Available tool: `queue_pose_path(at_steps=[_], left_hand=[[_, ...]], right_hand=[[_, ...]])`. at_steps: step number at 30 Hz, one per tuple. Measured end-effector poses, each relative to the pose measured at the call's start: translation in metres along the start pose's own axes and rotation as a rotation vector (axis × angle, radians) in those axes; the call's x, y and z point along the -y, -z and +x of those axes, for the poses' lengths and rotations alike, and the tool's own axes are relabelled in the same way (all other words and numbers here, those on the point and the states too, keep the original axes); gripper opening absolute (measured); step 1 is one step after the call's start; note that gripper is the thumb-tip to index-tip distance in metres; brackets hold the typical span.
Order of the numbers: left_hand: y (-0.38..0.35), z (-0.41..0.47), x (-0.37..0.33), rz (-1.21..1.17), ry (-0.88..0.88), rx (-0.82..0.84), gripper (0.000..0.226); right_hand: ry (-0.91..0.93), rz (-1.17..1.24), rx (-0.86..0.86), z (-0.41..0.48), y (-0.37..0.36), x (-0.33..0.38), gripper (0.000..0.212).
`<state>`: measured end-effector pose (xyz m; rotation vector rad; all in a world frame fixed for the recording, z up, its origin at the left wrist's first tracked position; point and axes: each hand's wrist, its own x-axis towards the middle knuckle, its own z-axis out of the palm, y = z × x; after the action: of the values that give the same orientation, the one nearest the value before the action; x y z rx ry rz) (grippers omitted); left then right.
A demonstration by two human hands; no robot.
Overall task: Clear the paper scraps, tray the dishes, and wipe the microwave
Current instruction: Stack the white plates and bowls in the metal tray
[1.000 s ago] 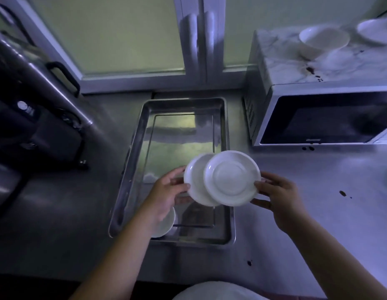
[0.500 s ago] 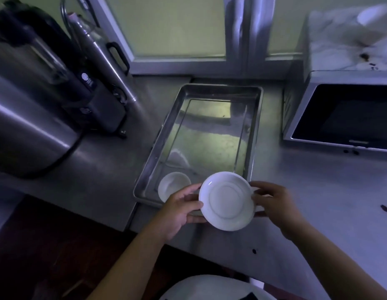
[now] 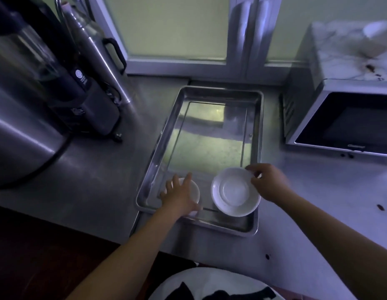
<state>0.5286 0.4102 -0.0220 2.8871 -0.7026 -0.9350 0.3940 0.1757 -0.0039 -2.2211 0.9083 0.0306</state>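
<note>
So, only the head view to go on, and it looks straight down at the job. The metal tray [image 3: 220, 89] sits on the steel counter [image 3: 318, 202] between the big urn [image 3: 21, 135] on the left and the microwave [image 3: 350, 124] on the right, handy for dishes coming off either side.

The left hand [image 3: 179, 197] lies palm-down over the small dish [image 3: 194, 189] in the tray's near-left corner. Its fingers are spread and fairly straight, resting on the dish rather than wrapped round it. My guess is it's just steadying or nudging it into the corner.

The right hand [image 3: 268, 182] has thumb and fingertips pinched on the far rim of the bigger dish [image 3: 235, 191], which is in the near-right corner, close beside the small one but not touching it. I can't tell if it's fully down or a hair above the tray floor. Holding it by the rim makes sense, since the fingers stay clear of the tray wall.

Keeping both at the near end leaves the rest of the tray free. There's a blurry white dish [image 3: 376, 29] on top of the microwave, plus dark stains [image 3: 371, 67] up there, so I reckon the wiping isn't done.
</note>
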Motion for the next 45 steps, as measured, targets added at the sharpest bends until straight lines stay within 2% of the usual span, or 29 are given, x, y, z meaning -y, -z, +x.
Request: queue_pose_path(at_steps=[3, 7, 13, 18, 22, 25, 28, 31, 33, 38, 41, 45], left_hand=[[0.001, 0.021, 0.007, 0.074, -0.057, 0.069, 0.123], [0.006, 0.036, 0.029, 0.095, -0.130, 0.062, 0.112], [0.017, 0.050, 0.059, 0.107, -0.198, 0.029, 0.102], [0.020, 0.049, 0.064, 0.093, -0.272, 0.032, 0.108], [0.018, 0.032, 0.050, -0.035, -0.399, -0.128, 0.085], [0.019, 0.020, 0.024, -0.283, -0.541, -0.144, 0.063], [0.017, 0.003, -0.012, -0.531, -0.607, -0.001, 0.039], [0.009, -0.017, -0.056, -0.626, -0.597, 0.139, 0.023], [0.002, -0.031, -0.087, -0.685, -0.643, 0.221, 0.021], [-0.030, -0.075, -0.168, -0.647, -0.726, 0.327, 0.018], [-0.060, -0.108, -0.216, -0.611, -0.738, 0.351, 0.016], [-0.114, -0.160, -0.289, -0.568, -0.780, 0.404, 0.017]], right_hand=[[-0.036, -0.135, 0.063, 0.024, -0.019, 0.016, 0.044], [-0.091, -0.217, 0.136, 0.037, -0.053, 0.031, 0.040], [-0.231, -0.150, 0.144, 0.037, -0.090, 0.033, 0.037], [-0.303, -0.071, 0.024, 0.019, -0.102, 0.036, 0.039], [-0.294, 0.093, -0.142, -0.016, -0.098, 0.041, 0.034], [-0.315, 0.316, -0.316, -0.055, -0.083, 0.039, 0.028], [-0.355, 0.556, -0.473, -0.104, -0.056, 0.026, 0.024], [-0.434, 0.797, -0.646, -0.150, -0.025, 0.003, 0.024], [-0.477, 0.900, -0.749, -0.174, -0.005, -0.017, 0.022], [-0.494, 1.045, -0.837, -0.226, 0.048, -0.075, 0.018], [-0.479, 1.101, -0.840, -0.259, 0.078, -0.112, 0.015], [-0.460, 1.157, -0.928, -0.317, 0.119, -0.183, 0.016]])
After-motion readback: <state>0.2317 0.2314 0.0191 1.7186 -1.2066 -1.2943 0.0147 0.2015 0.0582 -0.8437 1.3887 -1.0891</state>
